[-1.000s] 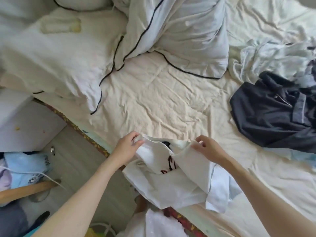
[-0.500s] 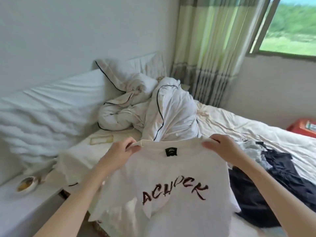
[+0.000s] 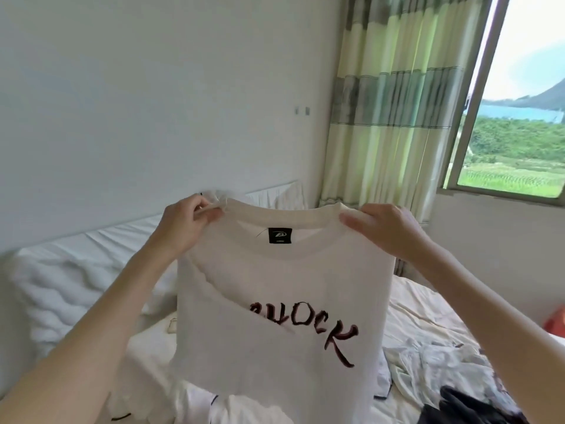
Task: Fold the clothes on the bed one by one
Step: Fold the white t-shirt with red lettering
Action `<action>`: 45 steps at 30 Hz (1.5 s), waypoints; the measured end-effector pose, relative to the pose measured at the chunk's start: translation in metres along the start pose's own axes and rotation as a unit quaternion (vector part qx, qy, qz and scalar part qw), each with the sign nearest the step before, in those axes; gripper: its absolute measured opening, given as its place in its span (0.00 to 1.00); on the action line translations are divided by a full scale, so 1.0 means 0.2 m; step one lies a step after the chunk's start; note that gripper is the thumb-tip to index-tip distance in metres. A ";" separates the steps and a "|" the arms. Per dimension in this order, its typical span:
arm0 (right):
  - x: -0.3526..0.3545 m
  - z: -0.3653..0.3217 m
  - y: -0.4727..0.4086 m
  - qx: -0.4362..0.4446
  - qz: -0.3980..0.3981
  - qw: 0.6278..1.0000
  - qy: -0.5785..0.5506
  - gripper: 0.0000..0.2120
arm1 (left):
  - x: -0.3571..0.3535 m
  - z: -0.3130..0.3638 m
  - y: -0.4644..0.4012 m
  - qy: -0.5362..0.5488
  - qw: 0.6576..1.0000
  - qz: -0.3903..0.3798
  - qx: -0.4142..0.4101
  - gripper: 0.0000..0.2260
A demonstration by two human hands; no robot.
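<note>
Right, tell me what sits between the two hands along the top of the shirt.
In the head view, the white T-shirt collar spans from the left hand to the right hand, with a black neck label hanging just below it, midway.

Two bare forearms enter from the lower left and lower right corners of the frame. No sleeve shows on either arm up to the frame edge. The left hand and right hand carry no gloves, rings, watch or wristband.
</note>
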State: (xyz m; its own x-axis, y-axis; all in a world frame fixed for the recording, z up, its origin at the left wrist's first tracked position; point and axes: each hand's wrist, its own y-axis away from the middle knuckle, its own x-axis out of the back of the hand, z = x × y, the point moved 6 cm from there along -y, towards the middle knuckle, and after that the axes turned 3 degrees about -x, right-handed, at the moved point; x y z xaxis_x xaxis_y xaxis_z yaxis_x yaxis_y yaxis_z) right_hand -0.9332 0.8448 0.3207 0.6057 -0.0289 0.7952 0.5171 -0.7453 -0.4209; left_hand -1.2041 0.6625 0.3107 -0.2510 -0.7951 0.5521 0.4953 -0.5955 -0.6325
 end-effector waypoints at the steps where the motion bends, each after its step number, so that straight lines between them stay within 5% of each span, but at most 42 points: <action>1: 0.01 -0.02 -0.03 0.002 -0.022 0.999 -0.044 0.30 | 0.03 0.00 -0.02 0.001 1.000 0.004 0.008 0.09; 3: 0.01 -0.03 -0.05 0.012 -0.080 0.987 -0.141 0.38 | 0.05 -0.03 -0.05 0.008 0.999 -0.017 0.028 0.11; 6: 0.00 -0.02 -0.07 0.014 -0.102 0.980 -0.168 0.17 | 0.05 -0.05 -0.04 0.073 0.994 -0.068 0.054 0.08; 10: 0.03 -0.02 -0.10 0.010 -0.005 0.969 -0.246 0.10 | 0.12 -0.03 -0.03 0.134 0.988 -0.026 0.066 0.04; 14: 0.04 -0.05 -0.07 -0.015 0.096 0.936 -0.339 0.07 | 0.16 -0.06 -0.02 0.037 0.994 0.035 0.093 0.06; 20: -0.03 -0.07 0.04 -0.016 0.135 0.961 -0.240 0.10 | 0.09 -0.22 0.13 -0.010 0.994 0.013 0.104 0.11; 26: -0.16 0.00 0.24 -0.039 0.109 0.979 -0.170 0.14 | -0.01 -0.28 0.36 0.041 0.986 -0.053 0.151 0.06; 35: -0.15 0.03 0.53 -0.030 0.062 0.988 -0.139 0.20 | 0.09 -0.16 0.69 0.019 0.984 -0.040 0.171 0.08; 42: -0.07 0.17 0.84 -0.115 -0.058 0.940 -0.315 0.09 | 0.10 0.02 1.01 0.124 0.969 -0.035 0.212 0.10; 45: 0.03 0.18 0.97 -0.122 -0.043 0.928 -0.348 0.10 | 0.20 0.13 1.12 0.097 0.977 -0.007 0.190 0.08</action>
State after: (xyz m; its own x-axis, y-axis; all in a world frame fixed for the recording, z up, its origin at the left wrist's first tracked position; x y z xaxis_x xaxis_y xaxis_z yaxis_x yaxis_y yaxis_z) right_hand -0.8080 0.7240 0.2272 0.8570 0.4117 0.3098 0.4803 -0.8560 -0.1911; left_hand -1.0817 0.5016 0.2053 -0.3944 -0.8166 0.4215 0.7550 -0.5494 -0.3580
